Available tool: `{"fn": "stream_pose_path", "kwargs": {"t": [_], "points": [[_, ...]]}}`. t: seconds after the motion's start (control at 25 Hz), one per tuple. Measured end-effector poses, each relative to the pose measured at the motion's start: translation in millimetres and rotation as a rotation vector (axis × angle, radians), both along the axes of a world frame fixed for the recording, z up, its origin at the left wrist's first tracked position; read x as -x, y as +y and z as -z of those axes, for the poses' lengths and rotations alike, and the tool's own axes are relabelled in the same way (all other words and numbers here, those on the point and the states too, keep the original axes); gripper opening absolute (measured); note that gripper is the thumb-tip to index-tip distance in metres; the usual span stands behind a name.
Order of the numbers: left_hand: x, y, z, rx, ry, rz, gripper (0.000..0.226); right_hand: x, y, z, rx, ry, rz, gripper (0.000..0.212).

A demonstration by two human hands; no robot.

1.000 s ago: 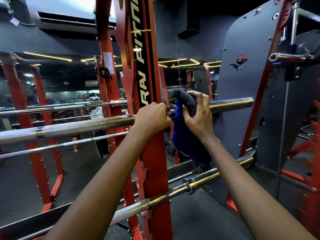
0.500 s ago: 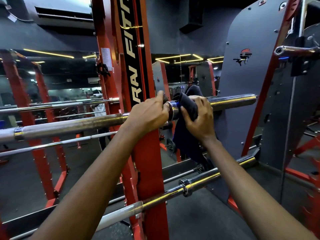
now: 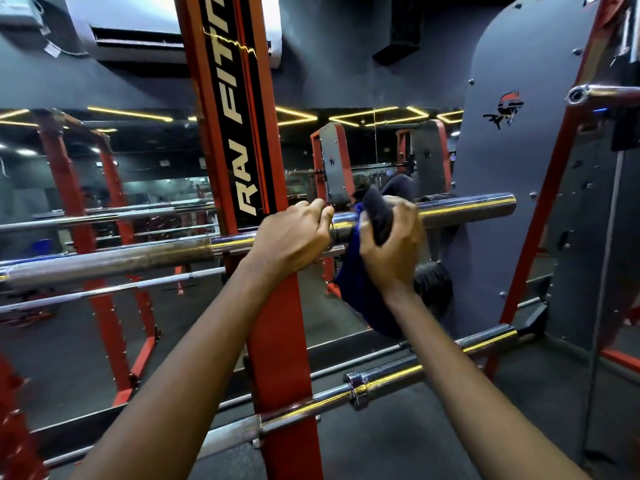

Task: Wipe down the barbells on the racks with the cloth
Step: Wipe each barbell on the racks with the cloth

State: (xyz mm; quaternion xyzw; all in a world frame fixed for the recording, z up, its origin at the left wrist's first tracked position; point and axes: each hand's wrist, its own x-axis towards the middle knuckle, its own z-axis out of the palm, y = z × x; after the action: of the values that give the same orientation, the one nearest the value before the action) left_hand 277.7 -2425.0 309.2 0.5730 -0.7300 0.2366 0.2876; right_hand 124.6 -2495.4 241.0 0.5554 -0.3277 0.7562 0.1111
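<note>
Right hand: fingers and thumb curled round a dark blue cloth, clamping it over the sleeve of the upper barbell. The cloth's top is bunched above the knuckles and its loose end hangs below the bar, past the wrist.

Left hand: just left of the cloth, fingers curled over the same bar and gripping it where it crosses the rack upright.

Upper barbell: lies level; the chrome sleeve runs right from the hands to a bare end in front of the grey panel, and the duller shaft runs left out of view.

Rack upright: red, with a black strip lettered in white, standing between the two forearms.

Lower barbell: crosses the same upright low down, slanting up to the right, collar just right of the upright, sleeve end near the panel's foot.

Grey panel: far right, red-edged, bearing a small red and black logo.

Mirror: far side, showing red rack frames, further bars and yellow ceiling light strips.
</note>
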Motion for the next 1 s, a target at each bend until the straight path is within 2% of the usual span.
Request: {"fn": "stream_pose_path", "kwargs": {"t": [0.08,0.16,0.24,0.4,0.44,0.48,0.56,0.64,0.76,0.88,0.96,1.0], "points": [[4.0,-1.9,6.5,0.141,-0.019,-0.051,0.036,-7.2,3.8,10.5,0.074,0.088,-0.049,0.036],[9.6,-0.9,15.2,0.258,-0.048,-0.099,0.032,-6.3,2.0,16.0,0.091,0.067,-0.08,0.039],[12.9,-0.9,17.9,0.304,-0.036,-0.117,0.03,-12.0,7.3,18.2,0.046,-0.091,-0.126,0.045],[18.5,-3.5,18.7,0.34,-0.03,-0.209,0.033,-38.5,22.2,17.7,-0.183,-0.559,-0.432,0.067],[20.0,-3.3,19.0,0.352,-0.024,-0.223,0.032,-43.2,26.0,15.4,-0.22,-0.658,-0.524,0.064],[21.3,-2.9,19.6,0.358,-0.016,-0.234,0.03,-45.5,29.0,11.8,-0.262,-0.769,-0.623,0.053],[23.5,-1.8,19.9,0.357,-0.01,-0.248,0.03,-40.7,31.4,2.5,-0.36,-0.979,-0.869,0.019],[25.9,-1.9,20.1,0.355,-0.004,-0.263,0.034,-31.6,20.3,-2.3,-0.435,-1.092,-1.106,0.023],[29.3,-0.6,21.4,0.358,0.031,-0.274,0.034,-21.4,3.8,0.8,-0.388,-1.124,-1.365,0.03],[31.1,1.0,21.5,0.354,0.057,-0.268,0.031,-4.0,1.6,2.6,-0.479,-1.071,-1.414,0.028],[31.1,1.1,22.0,0.339,0.069,-0.258,0.03,9.6,4.8,4.9,-0.506,-1.024,-1.243,0.024],[31.1,1.2,22.3,0.332,0.073,-0.258,0.03,14.2,5.8,8.8,-0.513,-0.963,-1.078,0.018]]}}
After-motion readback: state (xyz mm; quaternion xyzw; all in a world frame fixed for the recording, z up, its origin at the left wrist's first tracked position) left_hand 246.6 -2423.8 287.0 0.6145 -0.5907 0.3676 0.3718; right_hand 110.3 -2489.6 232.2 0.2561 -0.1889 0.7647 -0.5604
